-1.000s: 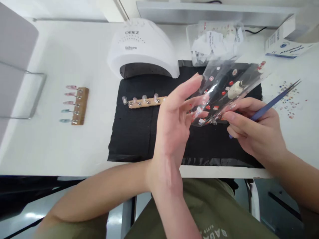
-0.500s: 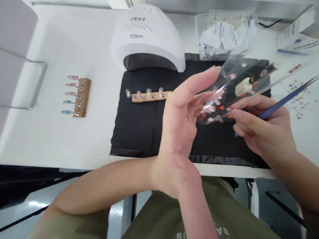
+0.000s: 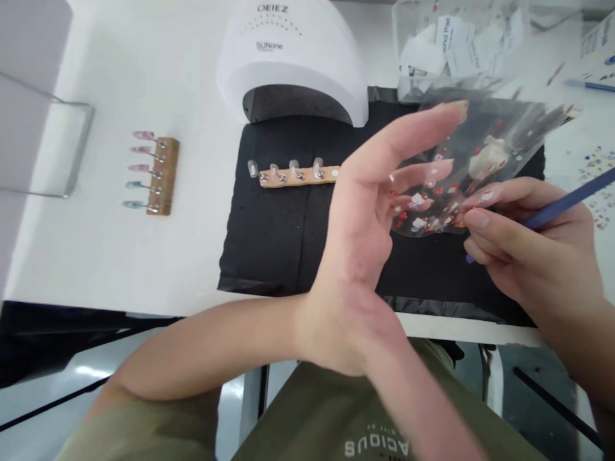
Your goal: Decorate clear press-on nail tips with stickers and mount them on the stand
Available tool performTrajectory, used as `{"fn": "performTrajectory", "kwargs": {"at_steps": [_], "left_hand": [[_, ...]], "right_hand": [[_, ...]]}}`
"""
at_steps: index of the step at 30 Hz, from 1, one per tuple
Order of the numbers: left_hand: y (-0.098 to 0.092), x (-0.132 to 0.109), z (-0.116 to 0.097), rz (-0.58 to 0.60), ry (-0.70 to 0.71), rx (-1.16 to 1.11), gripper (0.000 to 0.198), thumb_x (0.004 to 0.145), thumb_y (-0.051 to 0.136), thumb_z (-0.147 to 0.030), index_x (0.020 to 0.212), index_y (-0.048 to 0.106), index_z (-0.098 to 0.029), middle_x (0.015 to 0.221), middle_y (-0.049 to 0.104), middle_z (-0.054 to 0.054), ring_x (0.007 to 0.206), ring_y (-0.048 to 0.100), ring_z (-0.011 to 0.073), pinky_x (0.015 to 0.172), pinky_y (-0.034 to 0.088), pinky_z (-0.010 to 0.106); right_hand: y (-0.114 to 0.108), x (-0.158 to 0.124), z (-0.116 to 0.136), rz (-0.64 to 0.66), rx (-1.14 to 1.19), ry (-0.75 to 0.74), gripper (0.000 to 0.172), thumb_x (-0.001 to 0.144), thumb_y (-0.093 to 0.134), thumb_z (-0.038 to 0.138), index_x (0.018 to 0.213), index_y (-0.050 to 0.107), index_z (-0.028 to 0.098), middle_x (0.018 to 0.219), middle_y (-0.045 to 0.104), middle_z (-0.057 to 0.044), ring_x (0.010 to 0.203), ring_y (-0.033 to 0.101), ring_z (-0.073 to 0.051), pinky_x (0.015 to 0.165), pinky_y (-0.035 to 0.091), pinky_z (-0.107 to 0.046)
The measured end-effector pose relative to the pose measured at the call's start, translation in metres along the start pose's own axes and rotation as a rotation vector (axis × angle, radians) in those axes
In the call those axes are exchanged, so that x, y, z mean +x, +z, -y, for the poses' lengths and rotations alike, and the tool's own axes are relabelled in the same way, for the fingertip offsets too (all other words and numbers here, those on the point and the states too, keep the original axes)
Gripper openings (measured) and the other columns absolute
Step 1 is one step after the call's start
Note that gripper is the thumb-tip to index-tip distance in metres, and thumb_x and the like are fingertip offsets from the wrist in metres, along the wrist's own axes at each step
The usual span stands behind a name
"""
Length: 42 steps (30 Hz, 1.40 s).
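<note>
Shifted toward 2 o'clock since the last view: a clear plastic sheet (image 3: 485, 144) of red-and-white nail stickers, lifted over the black mat (image 3: 269, 256). Left hand (image 3: 360, 230) open, fingers straight and spread against the sheet, no firm grip evident; right hand (image 3: 533, 243) curled tightly around blue tweezers (image 3: 567, 200), fingertips at the sheet's lower edge. Five coloured nail tips on a wooden stick (image 3: 161, 176) at 9 o'clock, seemingly further along; paler tips on a second stick (image 3: 298, 175) at 12 o'clock, on the mat.

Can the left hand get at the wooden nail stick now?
Probably yes: the left hand sits right beside the stick, nothing between, though its fingers are at the clear sheet.
</note>
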<state>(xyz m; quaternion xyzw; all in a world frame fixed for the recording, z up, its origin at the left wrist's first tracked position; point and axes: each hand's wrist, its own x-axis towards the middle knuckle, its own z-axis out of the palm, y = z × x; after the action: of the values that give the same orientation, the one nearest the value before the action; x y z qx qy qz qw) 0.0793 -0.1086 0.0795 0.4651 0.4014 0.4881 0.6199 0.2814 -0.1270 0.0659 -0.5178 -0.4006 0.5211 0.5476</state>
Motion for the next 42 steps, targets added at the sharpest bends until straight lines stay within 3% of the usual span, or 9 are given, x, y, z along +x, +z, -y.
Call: {"fn": "performTrajectory", "kwargs": {"at_steps": [5,7,10,14,21,28,32,39,42], "left_hand": [[-0.006,-0.002,0.016,0.176,0.267,0.138,0.083,0.084,0.107,-0.049,0.153,0.061,-0.041,0.185,0.042,-0.005,0.186,0.024,0.0380,0.138,0.051,0.054],[-0.008,0.002,0.022,0.150,0.395,-0.003,0.085,0.074,0.113,-0.043,0.146,0.066,-0.041,0.188,0.040,-0.001,0.179,0.040,0.0420,0.124,0.065,0.051],[-0.011,0.009,0.025,0.124,0.202,-0.050,0.078,0.087,0.105,-0.031,0.151,0.063,-0.045,0.175,0.058,0.001,0.131,0.084,0.0284,0.111,0.072,0.046],[-0.012,0.014,0.022,0.130,0.077,-0.124,0.076,0.085,0.105,-0.023,0.147,0.065,-0.042,0.146,0.079,-0.001,0.086,0.087,0.0146,0.092,0.076,0.037],[-0.009,0.018,0.014,0.126,-0.180,-0.159,0.054,0.080,0.109,-0.031,0.123,0.077,-0.032,0.099,0.089,-0.003,0.091,0.090,0.0243,0.073,0.073,0.032],[-0.011,0.017,0.014,0.221,-0.183,-0.159,0.047,0.082,0.109,-0.045,0.118,0.084,-0.030,0.112,0.092,0.003,0.091,0.092,0.0274,0.066,0.069,0.029],[-0.011,0.015,0.017,0.233,-0.143,-0.105,0.037,0.083,0.107,-0.032,0.116,0.090,-0.031,0.127,0.091,0.003,0.099,0.090,0.0239,0.077,0.073,0.030],[-0.009,0.017,0.021,0.181,-0.191,-0.074,0.012,0.095,0.099,-0.040,0.103,0.095,-0.031,0.110,0.093,0.003,0.100,0.090,0.0223,0.077,0.074,0.026],[-0.008,0.017,0.019,0.166,-0.235,-0.098,0.014,0.095,0.100,-0.041,0.103,0.095,-0.030,0.100,0.093,0.002,0.097,0.091,0.0204,0.080,0.075,0.024]], "right_hand": [[0.003,-0.001,0.002,-0.049,0.031,0.004,0.014,0.082,0.103,0.025,0.088,0.091,0.030,0.080,0.081,0.001,0.043,0.030,-0.004,0.038,0.019,-0.029],[0.001,-0.001,0.000,-0.023,0.046,0.014,0.010,0.086,0.101,0.028,0.093,0.093,0.030,0.074,0.076,0.001,0.043,0.030,-0.004,0.039,0.021,-0.028],[-0.002,-0.002,-0.004,0.050,0.015,0.024,0.008,0.094,0.095,0.032,0.102,0.095,0.033,0.067,0.071,0.003,0.044,0.031,-0.004,0.041,0.026,-0.025],[-0.004,-0.004,-0.010,0.117,0.005,0.036,0.008,0.098,0.092,0.031,0.105,0.094,0.034,0.072,0.074,0.003,0.047,0.039,-0.006,0.042,0.032,-0.026],[0.000,0.000,-0.007,0.104,0.191,-0.077,0.007,0.095,0.096,0.029,0.096,0.090,0.032,0.068,0.071,0.006,0.042,0.030,-0.005,0.036,0.023,-0.026],[-0.002,0.006,-0.005,0.003,0.204,-0.006,0.027,0.088,0.102,0.046,0.093,0.080,0.030,0.068,0.066,0.009,0.041,0.026,-0.005,0.035,0.026,-0.026],[-0.003,0.006,-0.008,0.028,0.137,-0.003,0.027,0.089,0.101,0.045,0.092,0.079,0.028,0.071,0.066,0.007,0.043,0.028,-0.005,0.036,0.026,-0.027],[-0.004,0.003,-0.019,0.115,0.011,-0.092,0.010,0.095,0.097,0.040,0.096,0.088,0.033,0.090,0.080,0.002,0.052,0.045,-0.008,0.045,0.040,-0.031],[-0.004,0.003,-0.018,0.068,-0.007,-0.117,0.012,0.092,0.099,0.033,0.094,0.087,0.035,0.077,0.071,0.005,0.055,0.047,-0.010,0.052,0.044,-0.032]]}}
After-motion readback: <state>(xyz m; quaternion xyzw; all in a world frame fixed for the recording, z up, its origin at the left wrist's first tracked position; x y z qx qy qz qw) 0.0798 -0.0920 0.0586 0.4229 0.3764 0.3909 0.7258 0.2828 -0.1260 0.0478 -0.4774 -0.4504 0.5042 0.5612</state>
